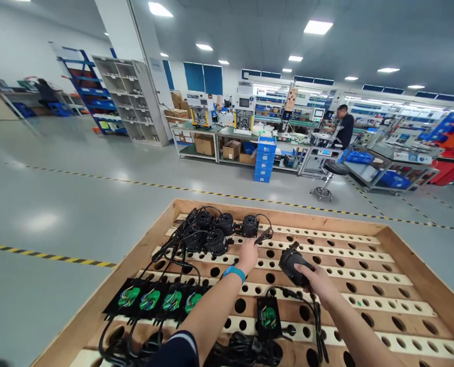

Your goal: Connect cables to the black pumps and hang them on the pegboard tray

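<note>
My right hand point(317, 280) grips a black pump point(294, 265), a round ribbed body held tilted above the slatted base of the wooden crate point(322, 222). A black cable point(317, 321) hangs below that hand. Further forward, my left hand point(249, 253) has its closed fingers at the lower side of another black pump point(250, 225); the fingertips are partly hidden. Several similar pumps point(216, 241) stand to its left, their cables bunched together. Nearer me lies a row of black boxes with green circuit boards point(149, 299). A single such box point(268, 317) lies between my forearms.
Pale perforated slats point(364, 278) cross the crate floor. Coiled black cables point(246, 349) lie close to me. Beyond the crate are a stack of blue bins point(264, 160), workbenches with machines, a stool point(322, 192), a person point(344, 130) and grey shelving point(129, 102).
</note>
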Demonstrator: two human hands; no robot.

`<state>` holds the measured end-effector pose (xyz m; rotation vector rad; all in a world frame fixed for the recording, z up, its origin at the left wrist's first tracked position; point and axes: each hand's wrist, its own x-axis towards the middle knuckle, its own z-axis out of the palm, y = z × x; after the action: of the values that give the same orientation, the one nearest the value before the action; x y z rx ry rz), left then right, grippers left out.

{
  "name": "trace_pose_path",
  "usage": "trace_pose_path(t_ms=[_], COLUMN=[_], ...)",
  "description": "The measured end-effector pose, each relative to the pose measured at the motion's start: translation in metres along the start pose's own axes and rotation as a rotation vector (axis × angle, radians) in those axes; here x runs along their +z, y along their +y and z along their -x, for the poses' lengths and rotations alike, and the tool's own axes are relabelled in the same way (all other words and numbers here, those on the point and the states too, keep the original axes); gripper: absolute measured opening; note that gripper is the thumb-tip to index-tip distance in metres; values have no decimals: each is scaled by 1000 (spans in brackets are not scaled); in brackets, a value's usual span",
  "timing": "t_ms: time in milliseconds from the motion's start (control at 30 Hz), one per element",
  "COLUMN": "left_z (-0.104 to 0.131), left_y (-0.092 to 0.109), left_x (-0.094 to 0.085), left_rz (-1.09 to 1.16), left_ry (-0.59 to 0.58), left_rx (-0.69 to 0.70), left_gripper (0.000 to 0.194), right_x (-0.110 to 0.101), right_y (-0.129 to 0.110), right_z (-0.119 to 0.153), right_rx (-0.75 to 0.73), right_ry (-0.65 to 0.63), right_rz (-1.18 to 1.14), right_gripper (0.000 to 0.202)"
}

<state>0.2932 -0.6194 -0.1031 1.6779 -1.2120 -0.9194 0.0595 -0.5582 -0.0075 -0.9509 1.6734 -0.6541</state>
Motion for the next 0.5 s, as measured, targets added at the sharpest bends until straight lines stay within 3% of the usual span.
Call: trace_pose_path(t_ms=[133,300,500], left_z=[13,11,-4], left_y=[3,-7,-21], left_x=[-22,-41,-51], left_rz=[179,361,332], left_ry=[88,194,268], left_rx=[43,-79,-170], left_gripper=[14,24,26], right_x=[16,73,146], right_y=[-30,-72,-93], right_z=[-19,-36,-52], right_rx=[-228,-482,-595], right_ry=[114,23,-92], right_rz=[595,1190,1462], right_gripper=[45,48,55])
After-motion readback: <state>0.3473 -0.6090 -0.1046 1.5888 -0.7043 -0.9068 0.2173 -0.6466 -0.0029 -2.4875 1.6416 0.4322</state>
